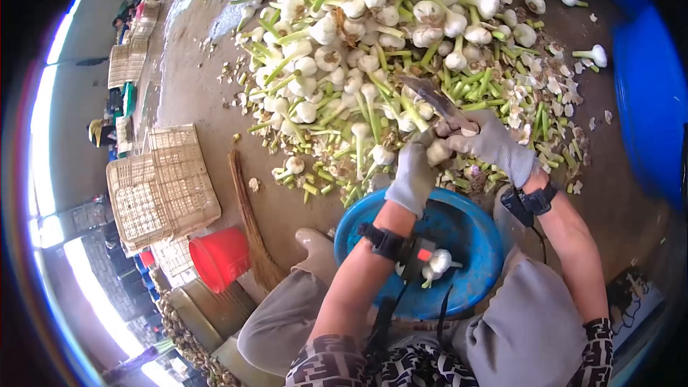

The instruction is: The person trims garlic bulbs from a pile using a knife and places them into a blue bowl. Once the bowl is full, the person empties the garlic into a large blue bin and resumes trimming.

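Observation:
My left hand (414, 175), in a pale work glove, is closed on a garlic bulb (438, 152) in front of the pile. My right hand (494, 147), gloved as well, grips a knife (438, 100) with a broad, dark, dirty blade. The blade points up and left, over green stems, with the fingers of my right hand right beside the bulb. A big heap of garlic (344, 57) with green stems lies on the floor beyond both hands. Below them, between my knees, sits a blue basin (347, 236) with a few trimmed garlic bulbs (437, 265) in it.
Cut stems (484, 89) and papery skins litter the floor around the heap. To the left are a straw broom (251, 229), a red bucket (218, 258) and stacked plastic crates (161, 186). A large blue container (648, 100) stands on the right. Another person (102, 132) is far left.

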A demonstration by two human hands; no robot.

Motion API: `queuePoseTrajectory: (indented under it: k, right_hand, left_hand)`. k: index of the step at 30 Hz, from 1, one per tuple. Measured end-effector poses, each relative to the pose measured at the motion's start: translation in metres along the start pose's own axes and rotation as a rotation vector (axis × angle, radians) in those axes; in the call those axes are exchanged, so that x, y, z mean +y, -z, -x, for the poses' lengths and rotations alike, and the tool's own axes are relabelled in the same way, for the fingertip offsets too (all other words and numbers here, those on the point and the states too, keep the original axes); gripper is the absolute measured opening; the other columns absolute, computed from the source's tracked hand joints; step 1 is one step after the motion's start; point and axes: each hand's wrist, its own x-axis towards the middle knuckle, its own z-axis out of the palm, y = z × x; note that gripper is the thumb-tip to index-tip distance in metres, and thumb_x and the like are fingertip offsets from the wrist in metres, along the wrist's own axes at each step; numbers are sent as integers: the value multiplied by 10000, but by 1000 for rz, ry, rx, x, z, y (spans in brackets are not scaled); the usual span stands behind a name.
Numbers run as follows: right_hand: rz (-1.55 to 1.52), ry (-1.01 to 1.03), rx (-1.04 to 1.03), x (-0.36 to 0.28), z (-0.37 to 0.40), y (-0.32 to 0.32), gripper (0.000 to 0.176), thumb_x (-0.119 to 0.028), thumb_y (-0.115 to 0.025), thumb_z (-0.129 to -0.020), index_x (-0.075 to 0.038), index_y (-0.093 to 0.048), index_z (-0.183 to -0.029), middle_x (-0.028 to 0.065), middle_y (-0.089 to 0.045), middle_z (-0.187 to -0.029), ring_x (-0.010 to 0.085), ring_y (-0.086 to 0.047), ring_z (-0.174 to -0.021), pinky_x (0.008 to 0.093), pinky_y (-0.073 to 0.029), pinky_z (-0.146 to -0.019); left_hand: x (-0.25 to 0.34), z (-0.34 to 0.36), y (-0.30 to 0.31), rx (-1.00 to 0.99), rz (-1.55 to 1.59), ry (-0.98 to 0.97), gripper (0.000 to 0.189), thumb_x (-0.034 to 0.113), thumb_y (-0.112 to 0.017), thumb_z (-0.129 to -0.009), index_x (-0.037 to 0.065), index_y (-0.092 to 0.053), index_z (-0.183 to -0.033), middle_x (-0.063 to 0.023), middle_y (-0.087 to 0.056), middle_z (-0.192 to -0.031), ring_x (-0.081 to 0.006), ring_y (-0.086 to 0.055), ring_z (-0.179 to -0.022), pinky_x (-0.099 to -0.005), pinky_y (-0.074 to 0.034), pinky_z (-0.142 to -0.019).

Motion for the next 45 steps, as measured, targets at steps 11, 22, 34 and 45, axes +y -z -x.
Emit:
queuePoseTrajectory:
  k: [11, 22, 34, 45]
  right_hand:
    - [353, -473, 95, 99, 26, 42, 311, -233, -615, -690, -74, -654, -955, 146, -651, -773, 259, -627, -717, 327, -485, -682]
    - [656, -487, 133, 95, 23, 23, 331, -276, -628, -685, -125, -643, -979, 133, -651, -872, 278, -621, -826, 349, -480, -752]
    - [570, -49, -79, 18, -8, -15, 246, -278, -551, -750, -109, -643, -903, 157, -640, -805, 320, -616, -757, 388, -495, -709]
    - [841, 184, 54, 34, 22, -24, 214, -259, -637, -689, -114, -576, -834, 87, -605, -737, 289, -614, -769, 389, -486, -664]
  left_hand:
    - [109, 71, 45, 286, -1381, -184, 471, 243, -654, -788, 20, -538, -1186, -131, -591, -1109, -194, -560, -969, -286, -440, -844]
    - [195, -6, 81, 760, -871, -655, 304, 264, -552, -877, 1, -546, -1030, -87, -597, -928, -211, -604, -783, -324, -485, -648]
    - [68, 59, 14, -151, -1077, -321, 263, 219, -604, -827, -33, -638, -893, -47, -629, -793, -103, -561, -678, -246, -466, -643]
    - [8, 7, 50, -48, 106, -277, 218, 270, -477, -888, 81, -518, -988, -44, -555, -854, -182, -565, -777, -339, -507, -668]
